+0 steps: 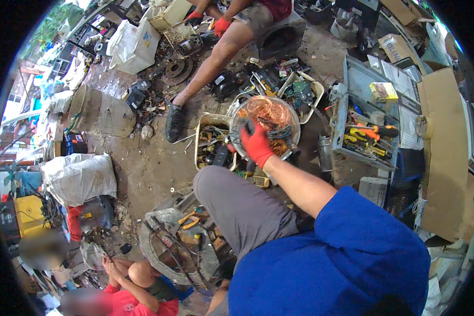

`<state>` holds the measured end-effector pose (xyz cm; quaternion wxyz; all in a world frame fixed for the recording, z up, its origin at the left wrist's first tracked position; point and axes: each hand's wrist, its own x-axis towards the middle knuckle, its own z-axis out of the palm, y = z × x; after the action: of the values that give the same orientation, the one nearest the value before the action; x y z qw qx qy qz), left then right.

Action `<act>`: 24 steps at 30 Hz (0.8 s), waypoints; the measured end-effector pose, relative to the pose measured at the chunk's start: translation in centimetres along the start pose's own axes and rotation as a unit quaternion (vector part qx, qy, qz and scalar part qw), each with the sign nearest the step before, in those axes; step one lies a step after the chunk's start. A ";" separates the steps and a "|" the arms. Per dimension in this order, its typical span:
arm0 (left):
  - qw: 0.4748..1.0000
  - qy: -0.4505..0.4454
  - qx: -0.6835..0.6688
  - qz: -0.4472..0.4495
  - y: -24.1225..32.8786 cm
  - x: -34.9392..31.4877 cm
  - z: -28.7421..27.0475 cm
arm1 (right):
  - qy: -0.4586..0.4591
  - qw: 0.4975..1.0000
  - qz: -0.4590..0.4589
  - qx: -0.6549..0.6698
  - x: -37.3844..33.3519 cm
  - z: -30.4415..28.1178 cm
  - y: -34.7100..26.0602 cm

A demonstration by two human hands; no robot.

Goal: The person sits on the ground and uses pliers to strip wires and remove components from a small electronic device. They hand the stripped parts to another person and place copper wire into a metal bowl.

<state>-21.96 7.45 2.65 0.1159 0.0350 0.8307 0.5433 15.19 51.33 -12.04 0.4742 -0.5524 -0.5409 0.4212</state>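
My right hand, in a red glove, reaches over the near left rim of a round metal basin. Its fingers are curled together around something small and dark that I cannot make out. Coils of bare copper wire fill much of the basin, with darker wire beside them. Left of it, close to my hand, stands a cream tub of mixed electronic scrap. Behind to the right, another cream tub holds green circuit boards. My left hand does not show.
At right, a metal case holds pliers and screwdrivers, beside cardboard. A red-gloved co-worker's leg extends in from the far side. Another person in red sits lower left. Orange-handled pliers lie on a round metal frame near my knee.
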 end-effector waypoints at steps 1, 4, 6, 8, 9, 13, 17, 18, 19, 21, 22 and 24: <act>1.000 0.000 0.009 0.002 0.4 0.6 -0.2 | 0.032 0.999 -0.037 -0.002 1.4 -0.5 0.0; 1.000 -0.009 0.023 0.013 1.6 2.0 0.2 | 0.200 0.978 -0.049 -0.044 6.3 -1.3 3.3; 0.999 0.007 0.038 0.008 1.1 2.2 -1.1 | 0.206 0.977 -0.056 -0.010 7.5 -2.5 2.5; 0.999 0.011 0.047 0.011 1.5 3.4 -1.2 | 0.305 0.942 -0.071 -0.120 9.1 -4.1 4.9; 0.999 0.010 0.052 0.011 1.9 4.2 -1.3 | 0.367 0.903 -0.050 -0.216 9.2 -4.5 7.1; 0.997 0.027 0.065 0.010 3.1 5.8 -3.2 | 0.478 0.871 0.032 -0.108 9.2 -7.7 10.8; 0.997 0.005 0.071 0.020 4.0 7.2 -1.2 | 0.510 0.841 0.177 -0.014 10.3 -13.3 18.2; 0.997 0.007 0.073 0.018 3.6 6.8 -1.2 | 0.510 0.847 0.148 0.018 10.5 -12.9 18.9; 0.997 0.009 0.075 0.017 3.3 6.6 -1.1 | 0.510 0.851 0.118 0.049 10.7 -12.8 19.4; 0.997 0.016 0.080 0.013 3.2 6.0 -1.7 | 0.498 0.854 0.142 0.045 9.3 -12.2 20.5; 0.996 0.023 0.085 0.010 3.1 5.7 -2.0 | 0.490 0.857 0.154 0.043 9.0 -11.7 20.8; 0.997 0.013 0.078 0.012 3.7 6.3 -1.0 | 0.447 0.874 0.183 0.043 10.1 -13.9 23.2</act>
<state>-28.51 9.25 5.43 0.0951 0.0466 0.8717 0.4784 34.02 61.26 -31.59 0.6034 -0.7499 -0.1414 0.2313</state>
